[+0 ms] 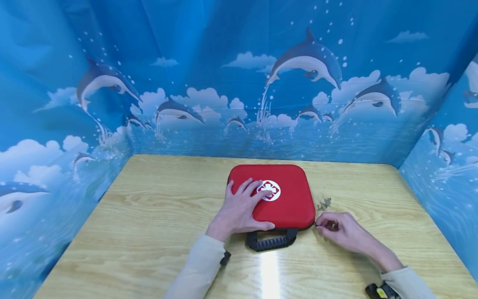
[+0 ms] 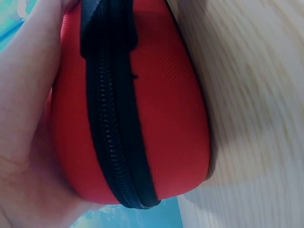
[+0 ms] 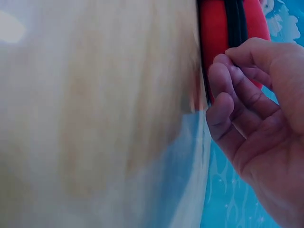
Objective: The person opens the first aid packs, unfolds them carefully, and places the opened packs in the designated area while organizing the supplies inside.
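Observation:
A red first-aid case [image 1: 287, 207] with a white cross emblem [image 1: 268, 190] lies flat on the wooden table, its black handle [image 1: 271, 243] toward me. My left hand [image 1: 242, 207] rests on the lid with fingers spread and thumb along the front edge. In the left wrist view, the black zipper [image 2: 111, 133] runs round the case's side with its teeth joined. At the front right corner, my right hand [image 1: 341, 230] pinches the small dark zipper pull [image 1: 316, 224] between thumb and forefinger. The right wrist view shows those fingertips at the black zipper band [image 3: 235, 23], mostly hiding the pull.
The wooden table [image 1: 149, 216] reaches out on both sides of the case. A small greyish patch [image 1: 324, 203] shows on the tabletop just right of the case. Blue curtains [image 1: 224, 83] printed with dolphins hang behind the table and at its sides.

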`<state>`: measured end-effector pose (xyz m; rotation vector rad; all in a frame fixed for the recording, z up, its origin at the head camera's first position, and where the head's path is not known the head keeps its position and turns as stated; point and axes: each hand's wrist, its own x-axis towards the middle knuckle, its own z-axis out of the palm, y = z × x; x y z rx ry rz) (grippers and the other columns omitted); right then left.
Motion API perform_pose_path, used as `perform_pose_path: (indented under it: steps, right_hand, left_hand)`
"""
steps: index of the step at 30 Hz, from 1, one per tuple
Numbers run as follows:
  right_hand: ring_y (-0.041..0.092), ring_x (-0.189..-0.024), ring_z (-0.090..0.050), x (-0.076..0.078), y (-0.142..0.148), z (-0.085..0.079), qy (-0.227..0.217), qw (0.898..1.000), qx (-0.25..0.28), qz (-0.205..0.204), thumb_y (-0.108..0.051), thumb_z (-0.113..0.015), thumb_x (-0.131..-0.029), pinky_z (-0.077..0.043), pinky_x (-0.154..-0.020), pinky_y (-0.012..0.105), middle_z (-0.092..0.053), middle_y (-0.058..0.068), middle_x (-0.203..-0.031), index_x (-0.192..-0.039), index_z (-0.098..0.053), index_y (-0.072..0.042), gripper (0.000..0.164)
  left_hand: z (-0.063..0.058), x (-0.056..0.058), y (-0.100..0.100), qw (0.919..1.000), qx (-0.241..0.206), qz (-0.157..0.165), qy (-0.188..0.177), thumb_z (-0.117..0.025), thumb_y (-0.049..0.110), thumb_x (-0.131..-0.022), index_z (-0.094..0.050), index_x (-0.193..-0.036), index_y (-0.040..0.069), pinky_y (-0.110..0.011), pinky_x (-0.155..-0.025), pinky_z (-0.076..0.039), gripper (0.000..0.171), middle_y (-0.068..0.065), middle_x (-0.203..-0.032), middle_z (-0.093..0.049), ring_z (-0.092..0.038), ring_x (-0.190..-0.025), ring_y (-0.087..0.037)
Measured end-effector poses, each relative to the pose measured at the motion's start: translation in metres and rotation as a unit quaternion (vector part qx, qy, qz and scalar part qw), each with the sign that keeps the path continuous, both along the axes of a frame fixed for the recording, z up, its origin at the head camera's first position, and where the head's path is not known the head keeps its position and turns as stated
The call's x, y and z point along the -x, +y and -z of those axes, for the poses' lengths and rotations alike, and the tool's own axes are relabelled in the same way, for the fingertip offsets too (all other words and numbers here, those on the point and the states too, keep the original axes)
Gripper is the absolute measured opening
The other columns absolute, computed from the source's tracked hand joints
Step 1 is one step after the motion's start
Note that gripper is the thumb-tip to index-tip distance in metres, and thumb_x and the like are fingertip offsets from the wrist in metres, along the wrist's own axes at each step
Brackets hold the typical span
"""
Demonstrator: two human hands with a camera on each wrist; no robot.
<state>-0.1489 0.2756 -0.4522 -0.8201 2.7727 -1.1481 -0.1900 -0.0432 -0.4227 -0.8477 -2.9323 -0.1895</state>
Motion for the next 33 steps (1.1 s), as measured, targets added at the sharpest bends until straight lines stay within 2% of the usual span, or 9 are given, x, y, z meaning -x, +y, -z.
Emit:
perform_pose_path:
  steps: [9, 13, 17, 27, 33]
  right_hand:
    - [-0.003, -0.064, -0.054, -0.008, -0.009, -0.004, 0.037, 0.999, -0.008, -0.001, -0.008, -0.072, -0.082, -0.046, -0.053, 0.018, -0.063, -0.012, -0.071, -0.083, -0.067, -0.023, 0.016]
    - [-0.004, -0.064, -0.054, -0.011, -0.012, -0.005, 0.037, 0.999, -0.015, -0.01, -0.007, -0.071, -0.081, -0.046, -0.053, 0.018, -0.064, -0.012, -0.071, -0.083, -0.066, -0.023, 0.017]
    - [-0.006, -0.063, -0.054, -0.012, -0.015, -0.005, 0.052, 0.998, -0.029, -0.002, -0.006, -0.072, -0.08, -0.046, -0.053, 0.017, -0.064, -0.014, -0.07, -0.081, -0.066, -0.022, 0.017]
    - [-0.008, -0.057, -0.049, -0.014, -0.024, -0.008, 0.075, 0.993, -0.069, 0.063, -0.01, -0.072, -0.081, -0.044, -0.052, 0.016, -0.06, -0.016, -0.064, -0.076, -0.066, -0.023, 0.016]
    - [-0.008, -0.055, -0.047, -0.004, -0.026, -0.008, 0.098, 0.986, -0.088, 0.099, -0.008, -0.071, -0.081, -0.042, -0.051, 0.017, -0.059, -0.013, -0.062, -0.075, -0.066, -0.018, 0.012]
  left_hand:
    - [-0.002, 0.0, 0.003, 0.9998, 0.002, -0.009, -0.018, -0.06, 0.077, -0.068, -0.037, -0.143, 0.038, -0.075, -0.095, -0.03, 0.087, 0.002, -0.152, -0.03, -0.025, -0.142, -0.024]
    - [-0.003, -0.001, 0.003, 0.9997, -0.004, -0.008, -0.023, -0.062, 0.075, -0.068, -0.037, -0.143, 0.038, -0.074, -0.094, -0.032, 0.088, 0.002, -0.152, -0.03, -0.026, -0.141, -0.025]
    - [-0.004, -0.001, 0.002, 0.9994, -0.011, -0.008, -0.03, -0.064, 0.074, -0.067, -0.037, -0.143, 0.038, -0.074, -0.095, -0.031, 0.088, 0.002, -0.152, -0.03, -0.025, -0.142, -0.025]
    - [-0.009, -0.006, 0.003, 0.9966, -0.029, -0.025, -0.073, -0.066, 0.071, -0.068, -0.035, -0.145, 0.036, -0.074, -0.097, -0.029, 0.09, 0.001, -0.154, -0.028, -0.021, -0.144, -0.029]
    - [-0.011, -0.014, 0.0, 0.9946, -0.019, -0.047, -0.09, -0.066, 0.07, -0.069, -0.031, -0.147, 0.036, -0.074, -0.097, -0.029, 0.091, -0.001, -0.156, -0.024, -0.018, -0.145, -0.032]
